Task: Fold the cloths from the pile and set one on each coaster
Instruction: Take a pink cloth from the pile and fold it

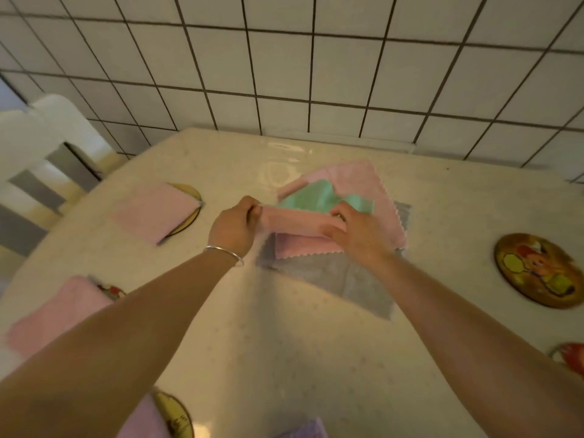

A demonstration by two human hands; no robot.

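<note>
A folded pink cloth (294,221) stretches between my hands above the pile. My left hand (235,226) pinches its left end and my right hand (350,232) grips its right end. Under them lies the pile (319,273): a green cloth (319,197), pink cloths and a grey one at the bottom. A folded pink cloth (151,213) covers a round coaster (189,197) at the left. Another folded pink cloth (60,311) lies over a coaster (110,290) at the near left. A bare picture coaster (537,270) sits at the right.
The cream table (284,358) meets a white tiled wall (316,74) at the back. A white chair (41,147) stands at the left. Another coaster (173,415) with a pink cloth, a lilac cloth (306,429) and a red coaster (572,358) lie along the near edges.
</note>
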